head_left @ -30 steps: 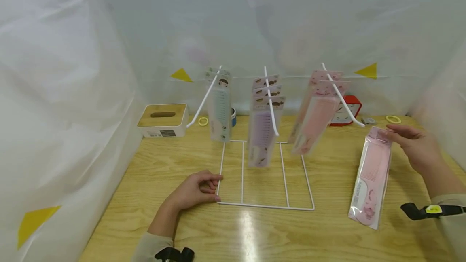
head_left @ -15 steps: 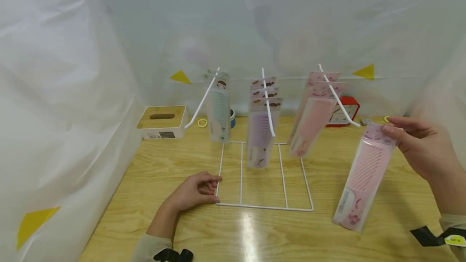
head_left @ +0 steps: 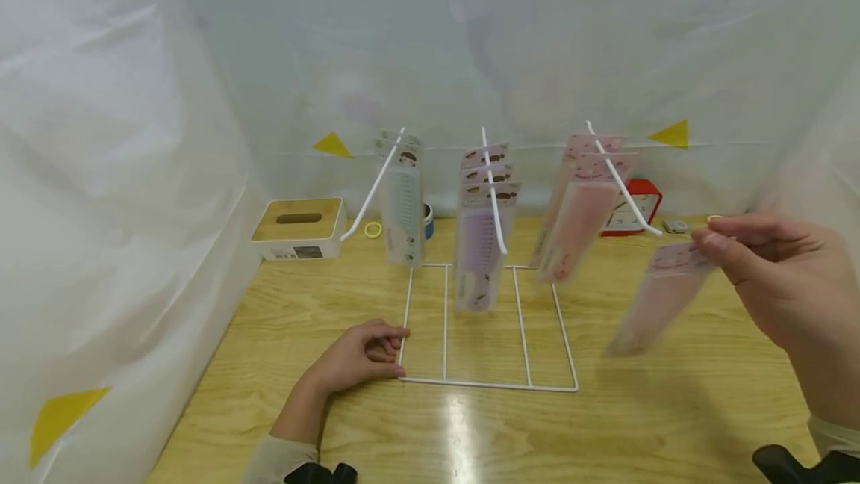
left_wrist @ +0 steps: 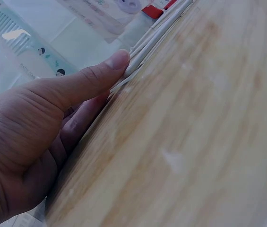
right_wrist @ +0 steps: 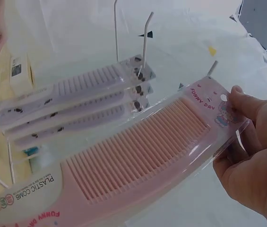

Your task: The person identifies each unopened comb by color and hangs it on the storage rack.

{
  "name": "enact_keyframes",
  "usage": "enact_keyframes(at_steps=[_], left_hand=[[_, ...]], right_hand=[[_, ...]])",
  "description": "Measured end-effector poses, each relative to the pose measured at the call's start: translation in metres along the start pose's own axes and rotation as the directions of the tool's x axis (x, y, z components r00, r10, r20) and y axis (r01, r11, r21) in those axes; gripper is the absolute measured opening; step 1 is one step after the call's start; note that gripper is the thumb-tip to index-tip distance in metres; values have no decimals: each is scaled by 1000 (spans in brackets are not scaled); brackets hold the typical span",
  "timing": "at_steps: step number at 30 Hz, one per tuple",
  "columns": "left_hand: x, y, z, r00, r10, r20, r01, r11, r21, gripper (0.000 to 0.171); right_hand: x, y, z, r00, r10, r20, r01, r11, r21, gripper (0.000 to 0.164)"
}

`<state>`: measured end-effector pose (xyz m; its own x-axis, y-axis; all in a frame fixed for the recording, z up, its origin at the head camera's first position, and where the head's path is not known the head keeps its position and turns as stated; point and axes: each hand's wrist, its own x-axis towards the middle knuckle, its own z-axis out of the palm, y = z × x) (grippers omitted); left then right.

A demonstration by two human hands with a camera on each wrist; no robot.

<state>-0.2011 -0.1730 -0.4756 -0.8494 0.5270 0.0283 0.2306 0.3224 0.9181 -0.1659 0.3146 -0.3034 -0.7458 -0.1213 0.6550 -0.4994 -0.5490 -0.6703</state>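
Note:
My right hand [head_left: 779, 275] pinches the top of a packaged pink comb [right_wrist: 138, 151] between thumb and fingers. In the head view the pack tilts down to the left, blurred, just right of the rack's right hook. My left hand [head_left: 356, 353] holds the front left corner of the white wire display rack [head_left: 487, 384], thumb at the corner, a finger along the side wire. Packaged green combs [head_left: 404, 200] hang on its left hook, purple combs [head_left: 480, 245] on the middle one, and pink combs [head_left: 581, 222] on the right one.
On the wooden table [head_left: 510, 439], a tissue box [head_left: 298, 226] stands at the back left beside a yellow ring [head_left: 372, 229]. A red clock [head_left: 634, 208] is behind the right hook. White sheeting [head_left: 470, 43] encloses the table's back and sides.
My right hand has brought the packaged pink comb leftward and up off the table area toward the right hook, its lower end swinging left. The left hand stays on the rack corner.

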Motion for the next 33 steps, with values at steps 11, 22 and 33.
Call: enact_keyframes(at_steps=[11,22,33], left_hand=[[-1,0,2,1000,16,10,-16,1000,-1,58],[1,-2,0,1000,3,4,-3,1000,6,58],[1,-4,-1,1000,-10,6,11,1000,-12,59]], right_hand=[[14,-1,42,987,-112,-111,80,962,-260,21],[17,-1,52,983,-152,-99,139,981,-133,20],[24,4,55,986,-130,-101,120,987,-104,21]])
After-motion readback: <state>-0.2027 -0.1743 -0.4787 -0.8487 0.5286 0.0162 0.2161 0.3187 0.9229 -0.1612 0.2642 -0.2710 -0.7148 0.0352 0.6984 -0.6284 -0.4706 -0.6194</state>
